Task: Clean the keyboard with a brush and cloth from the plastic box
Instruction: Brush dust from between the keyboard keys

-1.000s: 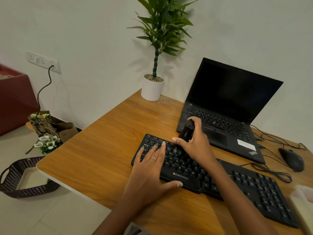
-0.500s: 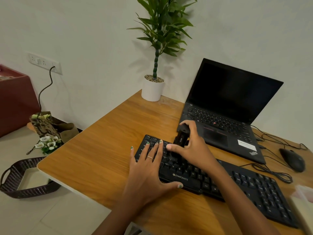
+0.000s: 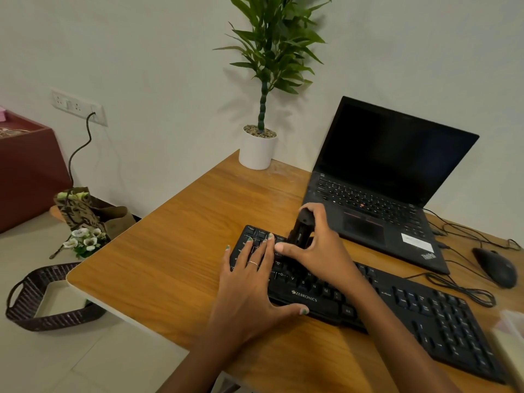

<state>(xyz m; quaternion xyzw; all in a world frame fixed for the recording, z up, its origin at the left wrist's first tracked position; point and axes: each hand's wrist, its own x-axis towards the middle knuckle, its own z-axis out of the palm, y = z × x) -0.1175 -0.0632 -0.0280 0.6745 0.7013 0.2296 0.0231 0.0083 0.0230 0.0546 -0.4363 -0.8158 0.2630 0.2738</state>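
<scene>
- right hand (image 3: 320,251) curled round the black brush (image 3: 301,231), thumb and fingers pinching it, bristle end down on the keys near the keyboard's left end
- left hand (image 3: 249,282) flat and spread on the keyboard (image 3: 397,307), fingers on the left keys, thumb hooked along the front edge, pinning it
- i read this as the brushing step; cloth not in use, can't pick it out
- pale thing at the right frame edge may be the plastic box (image 3: 510,344), mostly cut off, can't confirm
- laptop (image 3: 382,180) just behind the brush hand, lid open
- risks as i see them:
  - a long forward stroke could knock the brush or knuckles into the laptop front edge
  - debris flicked forward would land on the laptop keys
  - hard pressure with a steep brush could pop a keycap
  - left fingers sit right beside the brush, stroke could snag them
  - if the left hand lifts, keyboard could skate on the table (image 3: 175,251)
</scene>
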